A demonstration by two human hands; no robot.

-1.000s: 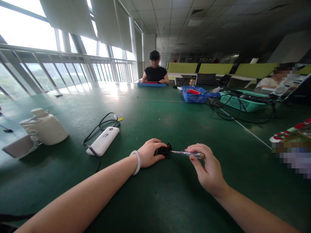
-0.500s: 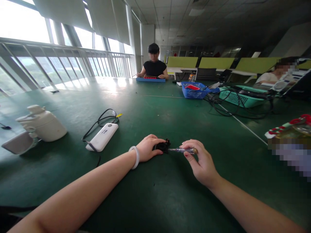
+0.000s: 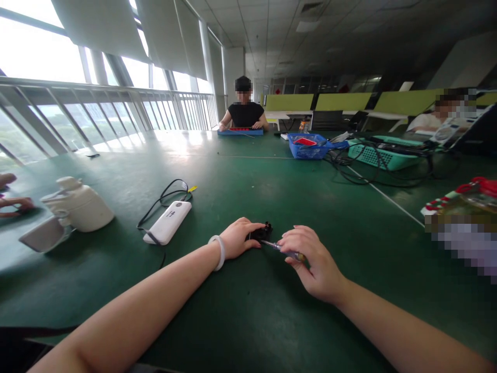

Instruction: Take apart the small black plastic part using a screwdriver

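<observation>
My left hand (image 3: pixel 237 238), with a pale bangle (image 3: pixel 219 252) at its wrist, grips a small black part (image 3: pixel 265 230) between thumb and fingers on the green tabletop (image 3: pixel 217 321). The part's exact kind is too small to make out, and my fingers cover its left side. In my right hand (image 3: pixel 310 259) is a screwdriver (image 3: pixel 285 251) with a clear handle. Its thin shaft points left and slightly up, and the tip meets or lies close beside the black part's lower edge.
Left of my hands lie a white power bank (image 3: pixel 167 223) with a black cable and a cream jug-like bottle (image 3: pixel 87 204). Farther off are a blue basket (image 3: pixel 308 149), a green basket (image 3: pixel 382 155) with tangled cables, and a seated person (image 3: pixel 244 114). Another person's hand (image 3: pixel 15 204) shows at left.
My right hand has tilted the screwdriver, so its handle end sits lower and its tip has shifted toward the part's lower edge. Another person's hand has come into view at the left.
</observation>
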